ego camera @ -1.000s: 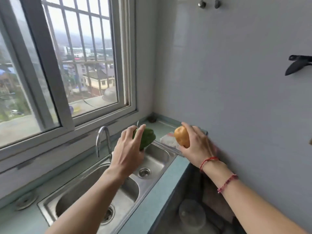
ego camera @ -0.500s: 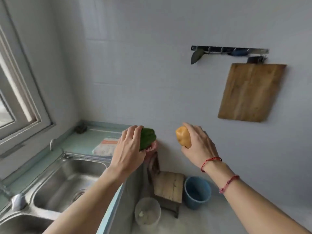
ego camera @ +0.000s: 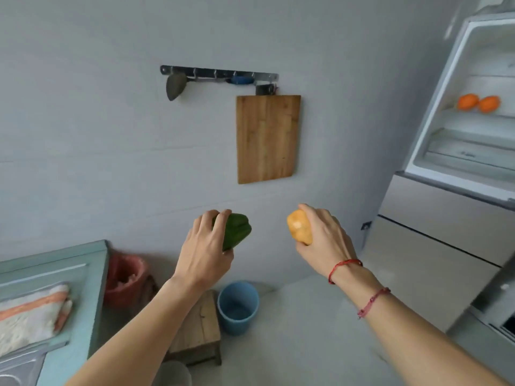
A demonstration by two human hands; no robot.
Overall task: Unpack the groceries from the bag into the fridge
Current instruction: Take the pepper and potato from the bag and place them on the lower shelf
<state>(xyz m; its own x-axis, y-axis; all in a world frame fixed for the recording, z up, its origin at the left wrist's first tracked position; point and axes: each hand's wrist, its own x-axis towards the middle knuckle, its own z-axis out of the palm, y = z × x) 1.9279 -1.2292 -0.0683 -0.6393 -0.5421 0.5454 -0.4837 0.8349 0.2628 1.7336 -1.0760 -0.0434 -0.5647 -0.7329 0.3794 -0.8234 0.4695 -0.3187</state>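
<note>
My left hand [ego camera: 204,253] grips a green bell pepper [ego camera: 237,231], held in the air in front of the grey wall. My right hand [ego camera: 324,240] grips a yellow-orange pepper [ego camera: 298,228] at about the same height, a short gap to the right. The fridge [ego camera: 434,207] stands at the far right with its upper compartment open. Two orange fruits [ego camera: 478,103] lie side by side on a shelf inside it. No grocery bag is in view.
A teal counter [ego camera: 92,277] with a folded towel [ego camera: 30,313] is at lower left. On the floor below my arms stand a red bin [ego camera: 125,277], a wooden stool [ego camera: 199,330] and a blue bucket [ego camera: 237,305]. A wooden cutting board [ego camera: 267,139] hangs on the wall.
My view has swung right from the window and sink, past the wall, to the open fridge. Both hands keep their grip on the peppers and have travelled right with the turn.
</note>
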